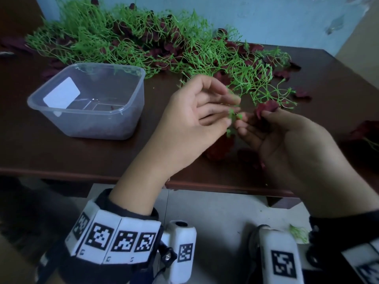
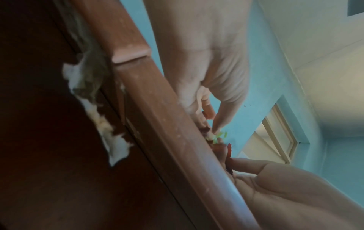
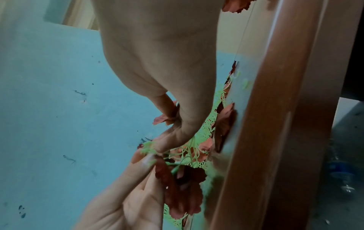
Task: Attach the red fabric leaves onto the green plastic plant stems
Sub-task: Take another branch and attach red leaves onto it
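My left hand [image 1: 233, 114] reaches right with long fingers and pinches the tip of a thin green plastic stem [image 1: 232, 117]; the left wrist view shows thumb and finger closing on that green stem [image 2: 219, 136]. The sprig's other branches [image 1: 266, 93] fan out behind the hands. My right hand [image 1: 258, 117] faces it and pinches a dark red fabric leaf [image 1: 266, 106] between thumb and fingers, a little right of the stem tip. In the right wrist view the right hand [image 3: 167, 124] holds the leaf [image 3: 162, 119] just above the left fingertips [image 3: 145, 158].
A clear plastic tub [image 1: 131, 83] stands left of the hands on the brown table [image 1: 82, 156]. A long heap of green stems with red leaves [image 1: 123, 33] runs along the back. Loose red leaves [image 1: 221, 148] lie under and right of the hands [image 1: 301, 93].
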The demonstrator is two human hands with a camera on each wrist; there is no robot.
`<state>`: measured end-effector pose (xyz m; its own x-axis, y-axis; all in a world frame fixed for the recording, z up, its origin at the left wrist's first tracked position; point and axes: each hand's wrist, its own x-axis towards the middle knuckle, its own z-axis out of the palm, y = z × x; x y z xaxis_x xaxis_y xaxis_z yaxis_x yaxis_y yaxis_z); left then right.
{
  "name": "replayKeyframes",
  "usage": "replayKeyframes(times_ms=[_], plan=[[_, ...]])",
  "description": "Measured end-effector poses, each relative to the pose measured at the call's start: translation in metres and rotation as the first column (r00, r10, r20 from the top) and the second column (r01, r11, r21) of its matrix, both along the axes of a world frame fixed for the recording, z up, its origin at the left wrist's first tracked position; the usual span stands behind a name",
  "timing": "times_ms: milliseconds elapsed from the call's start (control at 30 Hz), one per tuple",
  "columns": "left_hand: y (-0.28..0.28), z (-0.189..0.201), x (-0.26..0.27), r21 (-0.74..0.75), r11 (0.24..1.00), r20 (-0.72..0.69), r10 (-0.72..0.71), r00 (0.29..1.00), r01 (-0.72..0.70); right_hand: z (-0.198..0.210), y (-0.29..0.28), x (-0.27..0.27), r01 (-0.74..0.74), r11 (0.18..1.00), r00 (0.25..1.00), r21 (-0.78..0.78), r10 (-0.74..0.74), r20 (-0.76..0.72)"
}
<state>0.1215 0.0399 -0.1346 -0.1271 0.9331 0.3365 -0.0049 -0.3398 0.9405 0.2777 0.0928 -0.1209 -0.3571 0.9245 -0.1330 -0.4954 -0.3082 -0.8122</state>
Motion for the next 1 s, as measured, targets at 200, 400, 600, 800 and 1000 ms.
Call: replayKeyframes(times_ms=[200,400,600,800,1000], plan=[[0.002,-0.004,0.001,0.052,0.997,-0.020,0.062,0.998,-0.061,-0.001,0.000,0.000,-0.029,0.999,0.999,-0.041,0.028,-0.026],[0.005,-0.008,0.002,0.100,0.994,-0.076,0.041,0.996,-0.033,-0.004,0.001,0.000,-0.038,0.998,0.999,-0.052,0.038,-0.003],[0.006,-0.012,0.001,0.142,0.989,-0.178,0.053,0.983,-0.028,-0.005,0.002,0.001,-0.034,0.997,0.999,-0.062,0.034,0.004],[0.006,-0.015,0.002,0.115,0.991,-0.242,0.087,0.966,-0.061,-0.006,0.003,0.002,-0.023,0.998,1.000,-0.054,0.024,0.015],[0.005,-0.013,0.003,0.144,0.984,-0.256,0.140,0.956,-0.106,-0.005,0.005,0.005,-0.005,0.998,0.987,0.070,-0.007,0.162]])
